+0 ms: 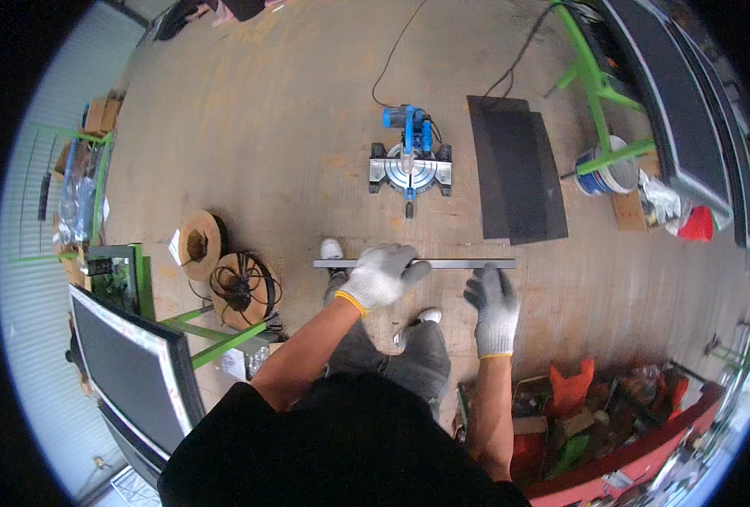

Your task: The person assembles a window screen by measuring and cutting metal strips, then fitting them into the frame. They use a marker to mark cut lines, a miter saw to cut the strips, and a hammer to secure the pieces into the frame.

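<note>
A long, narrow grey metal bar (459, 264) lies crosswise in front of me, held above the floor near my shoes. My left hand (379, 277), in a white and grey work glove with a yellow cuff, is closed over the bar left of its middle; the undersides of the fingers are hidden. Close to the bar's right end is my right hand (495, 313), gloved alike. Its fingers are apart, slightly bent, with the tips at the bar's near edge; whether they touch it is unclear. Farther ahead, a blue miter saw (409, 165) stands on the floor.
Dark flat sheets (518, 169) lie right of the saw. Beyond them are a white bucket (609, 173) and a green-framed stand (594, 93). Cable reels (244, 291) and a framed dark panel (130, 363) are at left. A red-sided bin (628, 460) of scraps sits behind my right arm.
</note>
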The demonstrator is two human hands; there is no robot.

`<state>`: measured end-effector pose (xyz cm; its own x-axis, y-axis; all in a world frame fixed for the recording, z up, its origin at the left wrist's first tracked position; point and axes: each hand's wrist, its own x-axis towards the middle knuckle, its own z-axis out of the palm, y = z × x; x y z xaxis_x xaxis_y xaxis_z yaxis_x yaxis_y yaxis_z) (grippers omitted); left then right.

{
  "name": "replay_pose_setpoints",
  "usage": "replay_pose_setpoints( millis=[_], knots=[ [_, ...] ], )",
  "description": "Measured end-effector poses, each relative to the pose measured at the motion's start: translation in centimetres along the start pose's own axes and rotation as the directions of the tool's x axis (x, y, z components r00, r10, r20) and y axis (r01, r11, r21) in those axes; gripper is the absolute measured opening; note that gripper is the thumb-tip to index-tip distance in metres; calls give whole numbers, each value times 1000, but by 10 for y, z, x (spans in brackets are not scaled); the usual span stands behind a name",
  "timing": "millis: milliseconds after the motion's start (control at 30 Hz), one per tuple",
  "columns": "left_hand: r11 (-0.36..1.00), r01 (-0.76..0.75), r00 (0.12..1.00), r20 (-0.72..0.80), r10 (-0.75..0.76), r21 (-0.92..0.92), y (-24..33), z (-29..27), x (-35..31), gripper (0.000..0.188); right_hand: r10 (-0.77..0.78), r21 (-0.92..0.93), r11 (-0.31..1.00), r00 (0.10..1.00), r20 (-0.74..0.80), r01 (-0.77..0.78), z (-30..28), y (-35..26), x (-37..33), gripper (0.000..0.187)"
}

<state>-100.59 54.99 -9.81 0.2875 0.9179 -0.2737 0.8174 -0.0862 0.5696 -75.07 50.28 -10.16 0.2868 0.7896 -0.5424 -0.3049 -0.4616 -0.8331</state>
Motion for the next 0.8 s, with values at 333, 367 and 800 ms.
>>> replay_pose_setpoints(
  millis=[333,367,800],
  knots=[
    [895,362,894,174,-412,260,-403,90,151,63,-131,-560,811,985,114,172,76,109,220,40],
    [894,353,895,179,-408,275,-441,106,169,64,-176,-648,713,963,203,267,86,113,260,39],
    [955,152,985,44,-168,256,-677,273,445,76,-239,-813,515,956,168,272,279,138,613,80]
  ],
)
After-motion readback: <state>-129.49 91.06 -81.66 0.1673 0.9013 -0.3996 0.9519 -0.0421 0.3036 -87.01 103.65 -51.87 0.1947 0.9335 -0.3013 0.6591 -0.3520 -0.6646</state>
